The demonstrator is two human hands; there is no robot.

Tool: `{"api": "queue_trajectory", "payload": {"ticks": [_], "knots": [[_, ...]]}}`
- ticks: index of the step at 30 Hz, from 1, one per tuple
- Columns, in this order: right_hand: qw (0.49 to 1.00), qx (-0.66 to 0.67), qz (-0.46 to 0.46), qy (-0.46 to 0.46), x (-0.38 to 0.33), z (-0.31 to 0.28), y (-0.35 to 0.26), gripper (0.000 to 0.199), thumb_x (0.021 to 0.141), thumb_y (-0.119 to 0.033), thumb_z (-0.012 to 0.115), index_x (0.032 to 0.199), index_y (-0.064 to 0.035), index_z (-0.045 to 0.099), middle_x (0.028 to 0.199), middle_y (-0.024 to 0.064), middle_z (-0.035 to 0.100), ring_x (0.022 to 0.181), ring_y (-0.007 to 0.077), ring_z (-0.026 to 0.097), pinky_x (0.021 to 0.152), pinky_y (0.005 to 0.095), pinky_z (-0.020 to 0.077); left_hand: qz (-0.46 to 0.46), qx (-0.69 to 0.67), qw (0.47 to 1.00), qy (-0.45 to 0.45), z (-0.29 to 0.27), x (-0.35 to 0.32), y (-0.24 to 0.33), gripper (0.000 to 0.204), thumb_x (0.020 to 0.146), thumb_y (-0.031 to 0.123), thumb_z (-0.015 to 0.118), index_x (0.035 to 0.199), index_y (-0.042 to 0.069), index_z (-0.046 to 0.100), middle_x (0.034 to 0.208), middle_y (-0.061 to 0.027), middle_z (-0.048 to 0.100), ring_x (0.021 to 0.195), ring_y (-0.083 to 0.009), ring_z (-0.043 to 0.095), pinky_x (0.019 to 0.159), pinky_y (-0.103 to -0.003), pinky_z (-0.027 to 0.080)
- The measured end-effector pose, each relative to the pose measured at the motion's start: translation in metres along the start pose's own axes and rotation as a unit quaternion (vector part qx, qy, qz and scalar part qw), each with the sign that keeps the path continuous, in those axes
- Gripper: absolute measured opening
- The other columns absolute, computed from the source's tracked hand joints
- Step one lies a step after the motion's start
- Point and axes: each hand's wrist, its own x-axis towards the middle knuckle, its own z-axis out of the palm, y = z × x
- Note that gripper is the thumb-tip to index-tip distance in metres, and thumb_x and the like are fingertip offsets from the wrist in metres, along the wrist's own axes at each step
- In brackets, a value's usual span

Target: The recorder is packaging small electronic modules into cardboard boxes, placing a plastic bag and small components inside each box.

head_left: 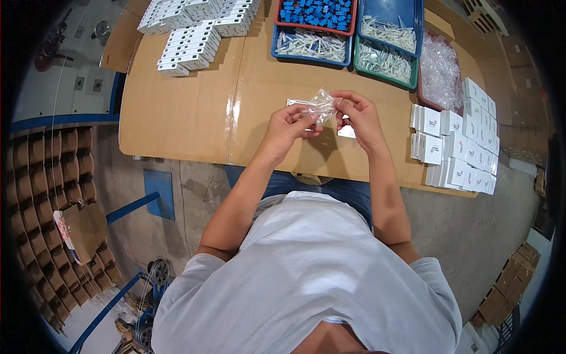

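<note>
Between my two hands a small clear plastic bag [323, 101] is held up above the cardboard-covered table [259, 71]. My left hand [290, 127] pinches its lower left side between thumb and fingers. The fingertips of my right hand [362, 121] are closed on its right edge. Whether anything lies inside the bag is too small to tell. Below and behind the hands, a flat white piece [346, 131] shows on the table near my right hand. Another white edge [295, 102] appears just beyond my left fingers; both are partly covered.
White boxes [191, 47] stand in rows at the far left. Trays hold blue parts [315, 13], white slender pieces [312, 46] and clear bags [439, 68] along the far side. More white boxes [471, 138] are stacked at the right edge. A cardboard divider [53, 212] stands left.
</note>
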Motion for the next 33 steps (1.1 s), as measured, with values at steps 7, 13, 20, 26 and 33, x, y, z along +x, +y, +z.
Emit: {"api": "queue_trajectory", "payload": {"ticks": [7,13,20,26,33], "knots": [[0.997,-0.064,0.026,-0.031,0.004,-0.014,0.009,0.022,0.098,-0.006,0.061,0.117,0.0042,0.067,0.088,0.0085,0.071,0.068,0.0116,0.066,0.058,0.0260,0.0574,0.104,0.136,0.985,0.021,-0.005,0.002,-0.011,0.035,0.090,0.003,0.074,0.123,-0.004,0.063,0.101,-0.0092,0.072,0.083,-0.0112,0.069,0.076,-0.025,0.058],[0.997,-0.069,0.032,-0.031,0.001,-0.016,0.010,0.017,0.099,-0.009,0.062,0.110,0.0019,0.067,0.089,0.0087,0.071,0.073,0.0134,0.068,0.062,0.0271,0.0583,0.065,0.045,0.996,0.035,-0.008,0.002,-0.020,0.034,0.092,0.002,0.070,0.124,-0.005,0.062,0.105,-0.0115,0.071,0.085,-0.0140,0.069,0.078,-0.028,0.058],[0.948,-0.172,0.132,-0.232,-0.021,-0.031,0.016,0.020,0.094,0.000,0.058,0.112,0.0023,0.066,0.086,0.0077,0.072,0.070,0.0143,0.069,0.066,0.0274,0.0571,-0.074,0.119,0.988,-0.057,-0.033,-0.020,-0.047,0.034,0.097,0.001,0.059,0.130,0.000,0.054,0.108,-0.0138,0.070,0.086,-0.0171,0.071,0.077,-0.028,0.058],[0.943,-0.178,0.172,-0.221,-0.036,-0.044,0.059,0.029,0.093,0.001,0.056,0.120,0.0031,0.068,0.089,0.0095,0.074,0.071,0.0131,0.071,0.065,0.0257,0.0568,-0.139,0.120,0.977,-0.107,-0.038,-0.044,-0.081,0.023,0.104,0.008,0.051,0.126,0.002,0.053,0.110,-0.0137,0.068,0.082,-0.0172,0.071,0.074,-0.028,0.058],[0.967,-0.175,0.101,-0.155,-0.017,-0.008,0.060,0.015,0.095,-0.002,0.063,0.108,0.0004,0.071,0.094,0.0083,0.073,0.083,0.0120,0.070,0.074,0.0254,0.0574,-0.128,0.068,0.989,0.019,-0.044,-0.017,-0.054,0.030,0.108,0.030,0.051,0.124,0.005,0.055,0.111,-0.0120,0.068,0.096,-0.0223,0.073,0.085,-0.032,0.060]]}}
